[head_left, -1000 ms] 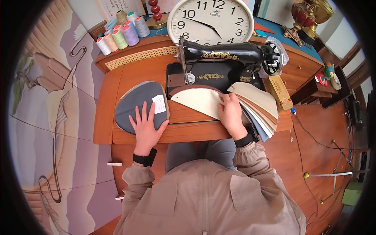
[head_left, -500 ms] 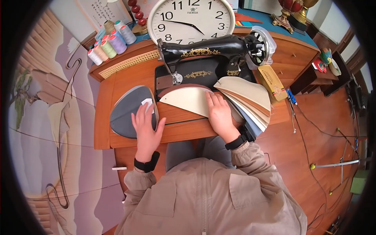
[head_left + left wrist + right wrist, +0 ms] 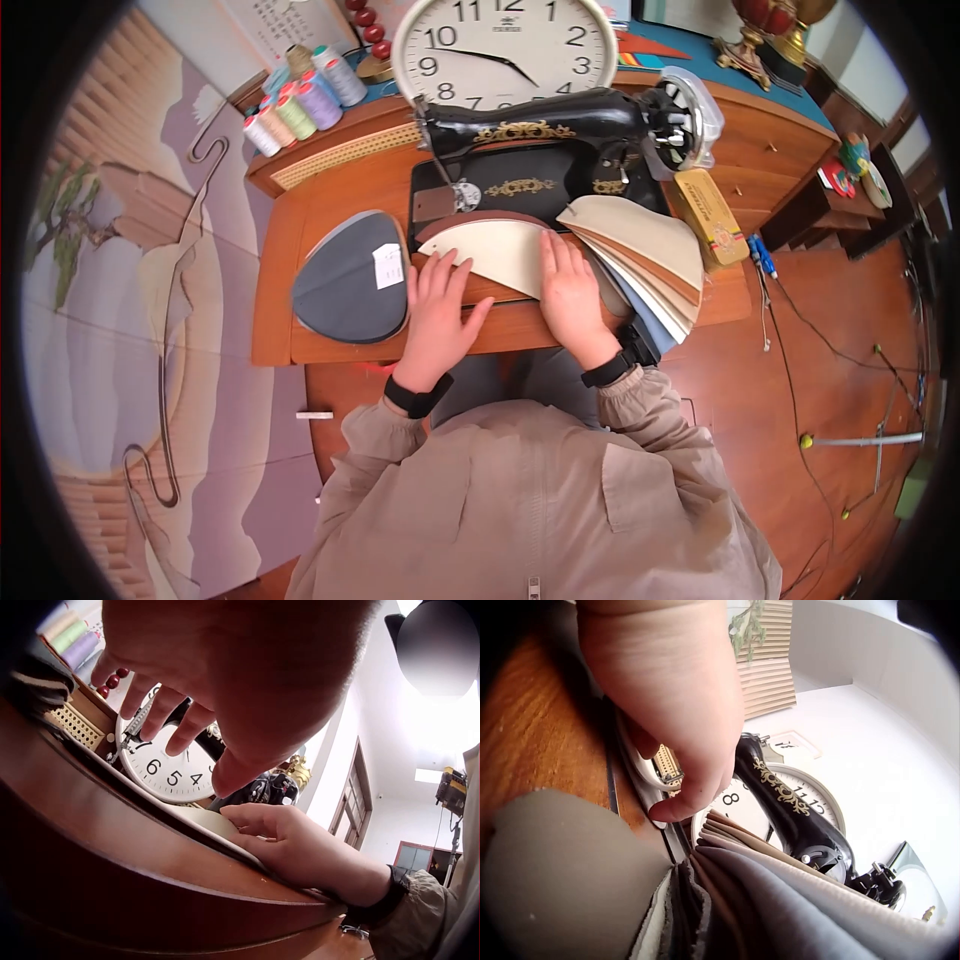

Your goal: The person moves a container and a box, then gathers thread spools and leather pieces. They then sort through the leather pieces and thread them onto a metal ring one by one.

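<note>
A cream half-oval piece [image 3: 490, 252] lies over a brown one on the sewing table. My right hand [image 3: 574, 305] rests with straight fingers on the cream piece's right end; in the right wrist view the hand [image 3: 671, 705] bends downward at the fingers. My left hand [image 3: 440, 315], fingers spread, is at the cream piece's lower left edge; in the left wrist view this hand [image 3: 225, 682] appears raised with nothing held. A dark grey rounded piece [image 3: 350, 285] with a white label [image 3: 388, 266] lies at the left. Fanned fabric pieces [image 3: 640, 245] lie right of my right hand.
Behind the pieces stands a black sewing machine [image 3: 540, 122], with a round clock [image 3: 505, 50] behind it. Thread spools [image 3: 305, 100] stand at the back left. A yellow tin [image 3: 711, 215] lies at the table's right side. Cables [image 3: 790, 350] run across the floor.
My left hand has left the dark grey piece and moved right to the cream piece's edge. The right hand remains on the cream piece, its fingers now straighter. The head view has shifted.
</note>
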The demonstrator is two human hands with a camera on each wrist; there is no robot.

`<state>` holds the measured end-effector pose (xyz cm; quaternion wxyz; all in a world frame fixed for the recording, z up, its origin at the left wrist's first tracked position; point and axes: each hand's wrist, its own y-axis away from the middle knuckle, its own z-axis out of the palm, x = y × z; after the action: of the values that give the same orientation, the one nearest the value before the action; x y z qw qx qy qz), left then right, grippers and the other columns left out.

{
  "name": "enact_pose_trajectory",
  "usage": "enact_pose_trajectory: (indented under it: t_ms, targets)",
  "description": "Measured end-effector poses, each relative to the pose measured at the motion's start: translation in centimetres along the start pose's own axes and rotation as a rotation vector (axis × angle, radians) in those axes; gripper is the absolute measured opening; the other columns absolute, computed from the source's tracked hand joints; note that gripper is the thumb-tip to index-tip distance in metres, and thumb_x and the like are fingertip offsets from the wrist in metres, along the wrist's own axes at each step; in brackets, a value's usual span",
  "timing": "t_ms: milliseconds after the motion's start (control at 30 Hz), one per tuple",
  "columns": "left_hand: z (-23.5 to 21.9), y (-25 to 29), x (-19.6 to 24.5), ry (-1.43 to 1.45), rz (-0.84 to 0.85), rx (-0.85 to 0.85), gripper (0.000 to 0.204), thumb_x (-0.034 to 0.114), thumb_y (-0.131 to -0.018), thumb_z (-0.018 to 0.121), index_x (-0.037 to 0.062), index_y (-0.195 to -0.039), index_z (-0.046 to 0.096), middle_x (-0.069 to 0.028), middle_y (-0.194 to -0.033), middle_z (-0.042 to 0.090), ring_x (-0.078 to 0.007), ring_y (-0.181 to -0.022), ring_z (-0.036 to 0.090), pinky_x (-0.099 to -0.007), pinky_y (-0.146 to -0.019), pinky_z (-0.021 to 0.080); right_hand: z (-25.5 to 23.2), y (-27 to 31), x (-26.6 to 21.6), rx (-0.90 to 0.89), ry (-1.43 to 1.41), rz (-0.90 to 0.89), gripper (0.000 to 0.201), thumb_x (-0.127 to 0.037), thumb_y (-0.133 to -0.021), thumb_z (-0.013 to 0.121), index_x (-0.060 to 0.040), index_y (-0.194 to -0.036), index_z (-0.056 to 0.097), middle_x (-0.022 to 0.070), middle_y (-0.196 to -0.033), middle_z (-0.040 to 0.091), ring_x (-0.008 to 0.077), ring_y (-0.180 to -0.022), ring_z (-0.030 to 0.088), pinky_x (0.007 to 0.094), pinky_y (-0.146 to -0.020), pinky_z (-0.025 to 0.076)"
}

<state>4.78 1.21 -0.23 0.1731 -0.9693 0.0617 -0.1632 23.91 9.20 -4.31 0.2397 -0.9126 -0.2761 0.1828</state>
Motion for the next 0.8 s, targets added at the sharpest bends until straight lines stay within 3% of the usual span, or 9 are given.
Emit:
enact_pose_trajectory:
  t_ms: [300, 533, 800]
  targets:
    - [1.6, 0.6, 0.3, 0.025, -0.023, -0.278, 0.066, 0.042, -0.097, 0.058, 0.0111, -0.151, 0.037, -0.0122, -0.159, 0.03, -0.0404, -0.147, 0.022, -0.0611, -0.117, 0.016, -0.7, -0.3, -0.1, 0.015, -0.158, 0.034, 0.051, 0.0, -0.08, 0.054, 0.0069, -0.131, 0.05, 0.0191, -0.133, 0.053, 0.0341, -0.116, 0.054, 0.04, -0.095, 0.047]
    - [2.0, 1.0, -0.1, 0.045, -0.007, -0.252, 0.067, 0.042, -0.097, 0.058, 0.0111, -0.152, 0.036, -0.0131, -0.159, 0.03, -0.041, -0.147, 0.023, -0.0615, -0.117, 0.016, 0.6, -0.5, 0.4, 0.005, -0.183, 0.019, 0.05, -0.003, -0.081, 0.061, 0.0069, -0.129, 0.05, 0.0209, -0.126, 0.057, 0.0371, -0.113, 0.054, 0.0449, -0.096, 0.045]
    - [3.0, 1.7, -0.4, 0.054, 0.033, -0.157, 0.067, 0.04, -0.097, 0.058, 0.0092, -0.152, 0.036, -0.0146, -0.158, 0.029, -0.0445, -0.145, 0.022, -0.0639, -0.115, 0.014, 1.3, -1.9, 0.6, -0.068, -0.219, 0.119, 0.051, -0.013, -0.08, 0.073, 0.0045, -0.123, 0.054, 0.0224, -0.117, 0.057, 0.0414, -0.111, 0.053, 0.0481, -0.096, 0.043]
